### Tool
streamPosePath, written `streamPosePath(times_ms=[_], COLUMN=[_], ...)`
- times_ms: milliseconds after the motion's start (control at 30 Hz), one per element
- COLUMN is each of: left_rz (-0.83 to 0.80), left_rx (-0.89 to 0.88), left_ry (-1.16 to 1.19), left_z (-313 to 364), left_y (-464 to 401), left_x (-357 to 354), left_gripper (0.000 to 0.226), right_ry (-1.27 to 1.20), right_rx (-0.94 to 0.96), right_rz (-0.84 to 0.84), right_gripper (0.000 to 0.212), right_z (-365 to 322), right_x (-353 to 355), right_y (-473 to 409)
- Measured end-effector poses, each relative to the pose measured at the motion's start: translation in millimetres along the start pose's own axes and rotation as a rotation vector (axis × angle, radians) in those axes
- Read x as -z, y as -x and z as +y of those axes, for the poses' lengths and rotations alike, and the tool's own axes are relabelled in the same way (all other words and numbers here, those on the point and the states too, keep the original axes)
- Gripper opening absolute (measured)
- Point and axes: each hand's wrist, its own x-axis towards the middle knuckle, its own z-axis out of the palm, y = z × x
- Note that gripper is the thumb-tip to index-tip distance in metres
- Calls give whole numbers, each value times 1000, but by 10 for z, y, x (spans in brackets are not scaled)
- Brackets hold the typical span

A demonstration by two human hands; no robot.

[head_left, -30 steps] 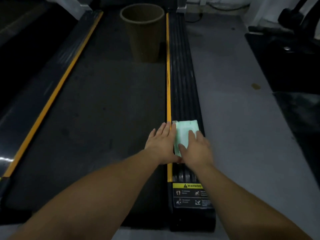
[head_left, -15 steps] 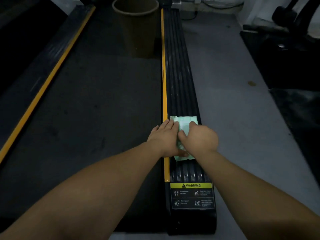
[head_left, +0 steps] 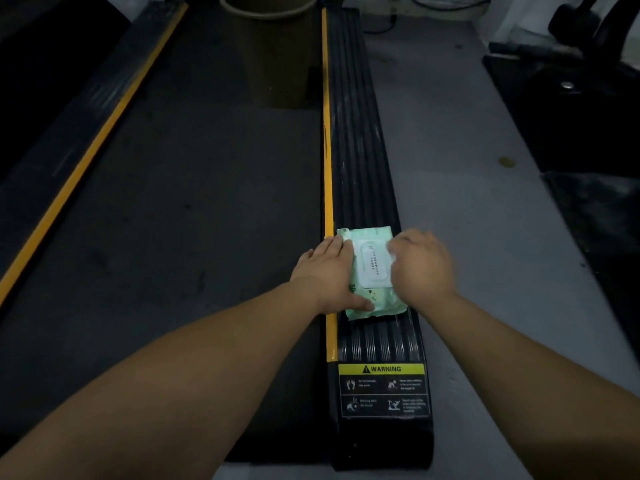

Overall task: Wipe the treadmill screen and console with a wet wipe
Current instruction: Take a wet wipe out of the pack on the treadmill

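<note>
Wipes pack point(head_left: 367, 271), pale green with a white flip lid point(head_left: 374, 266) on top, lies flat on the ribbed black side rail point(head_left: 360, 150) of the treadmill, right-hand rail, roughly in the middle of the shot and a bit far of the yellow warning sticker point(head_left: 381, 368). Left hand point(head_left: 325, 275) lies along the pack's left edge, fingers straight and pressed together pointing far, thumb stretched across the near end of the pack so it's touching the green wrapper. Right hand point(head_left: 422, 268) sits at the pack's right edge with fingers curled down at the lid's right side; something white shows just at the fingertips there, but it's blurry and I honestly can't tell if they're pinching the lid edge, a wipe, or just resting on it. So the pack is basically sandwiched between the two hands. Yellow stripe point(head_left: 327, 168) runs along the rail's left side, dark belt point(head_left: 207, 202) left of that. A brown bin point(head_left: 273, 46) stands on the belt at the far end, just beside the rail. Grey floor point(head_left: 467, 202) off to the right.
</note>
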Motion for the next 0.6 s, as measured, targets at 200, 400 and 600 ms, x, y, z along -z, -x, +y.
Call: streamPosePath(times_ms=[200,400,600], left_rz=[12,43,12], left_rx=[1,12,2], left_ry=[20,71,40], left_z=[-17,-8,-21], left_y=[-14,-10,-45], left_x=[-28,-85,-70], left_gripper=[127,138,132], right_ry=[-8,-107,-128], right_rx=[127,22,-60], right_rz=[-34,-192,-308], right_gripper=[29,29,12], right_z=[-145,-182,-235], right_x=[-14,37,60], right_y=[-43,-186,-338])
